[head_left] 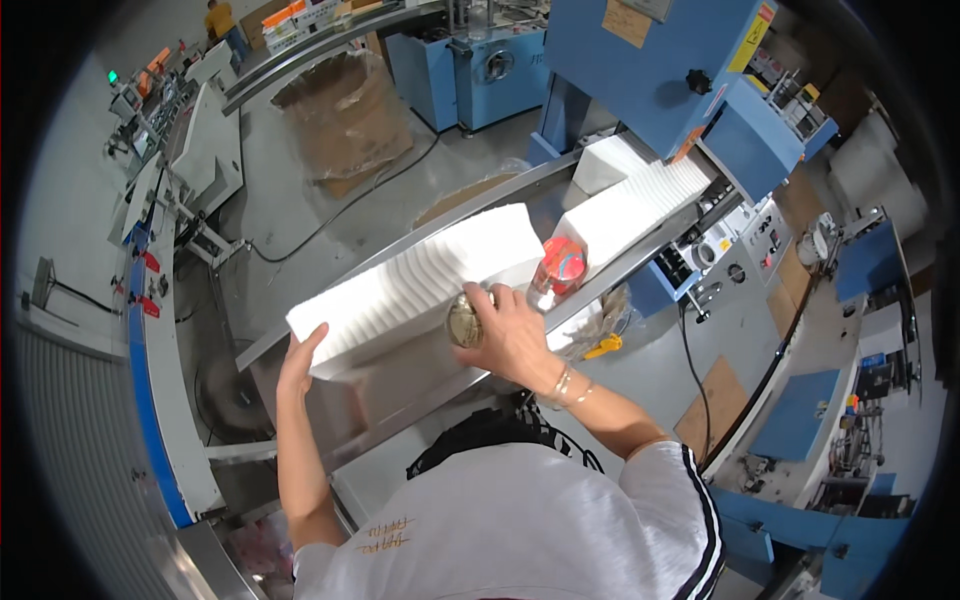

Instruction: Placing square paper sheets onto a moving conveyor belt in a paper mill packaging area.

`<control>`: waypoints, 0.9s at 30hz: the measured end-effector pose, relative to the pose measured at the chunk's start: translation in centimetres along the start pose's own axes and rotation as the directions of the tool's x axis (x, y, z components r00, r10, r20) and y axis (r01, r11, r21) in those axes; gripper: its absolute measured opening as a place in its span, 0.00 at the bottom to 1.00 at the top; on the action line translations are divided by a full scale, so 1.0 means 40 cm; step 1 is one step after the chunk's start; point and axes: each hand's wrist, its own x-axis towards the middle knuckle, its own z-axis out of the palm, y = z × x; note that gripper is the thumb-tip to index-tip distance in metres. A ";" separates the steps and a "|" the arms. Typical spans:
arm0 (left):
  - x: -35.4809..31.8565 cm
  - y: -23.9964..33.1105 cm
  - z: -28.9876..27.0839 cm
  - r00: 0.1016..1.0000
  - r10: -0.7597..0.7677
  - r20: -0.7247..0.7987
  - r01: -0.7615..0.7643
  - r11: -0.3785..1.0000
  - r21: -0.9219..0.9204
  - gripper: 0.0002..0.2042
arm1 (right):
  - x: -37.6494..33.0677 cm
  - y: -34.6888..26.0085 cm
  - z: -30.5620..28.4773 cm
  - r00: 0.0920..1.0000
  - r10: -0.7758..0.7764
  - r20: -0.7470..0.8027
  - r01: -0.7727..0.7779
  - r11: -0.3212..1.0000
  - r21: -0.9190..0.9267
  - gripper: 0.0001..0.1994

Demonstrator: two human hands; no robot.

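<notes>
A long stack of white folded sheets [420, 270], like tissue or paper, lies along a metal trough [385, 400]. At its left end my left hand [297, 362] rests against the stack, thumb spread away from the fingers. My right hand [508, 335] is closed round a dull gold, round can-like thing [463, 321] at the stack's near side; its exact kind is unclear. Just beyond that hand stands a clear container with a red patterned top [562, 265], in the gap between this stack and a second white stack [635, 210].
The second stack reaches under a blue machine [640, 70] at the far right. A plastic-lined carton [345, 110] stands beyond the trough. A blue-edged machine frame [150, 370] runs along the left. A yellow-handled thing [604, 347] lies right of my right hand. A person [222, 22] stands far off.
</notes>
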 end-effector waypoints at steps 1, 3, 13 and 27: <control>-0.005 -0.010 -0.013 1.000 -0.004 -0.026 0.004 1.000 0.005 0.43 | 0.023 -0.003 -0.049 0.999 -0.017 -0.047 0.018 0.999 0.029 0.42; -0.022 -0.015 -0.022 1.000 -0.005 -0.028 0.004 1.000 -0.018 0.43 | 0.105 0.044 -0.118 0.989 -0.001 -0.150 -0.006 0.999 -0.046 0.42; -0.007 -0.011 -0.020 0.998 -0.045 -0.038 0.043 0.999 -0.033 0.41 | 0.455 0.694 -0.021 0.946 0.307 -0.106 -0.325 0.891 -0.317 0.37; -0.026 0.007 -0.008 0.995 -0.087 -0.049 0.087 0.996 -0.012 0.41 | 0.368 0.442 0.055 0.924 -0.019 0.381 0.154 0.933 -0.326 0.34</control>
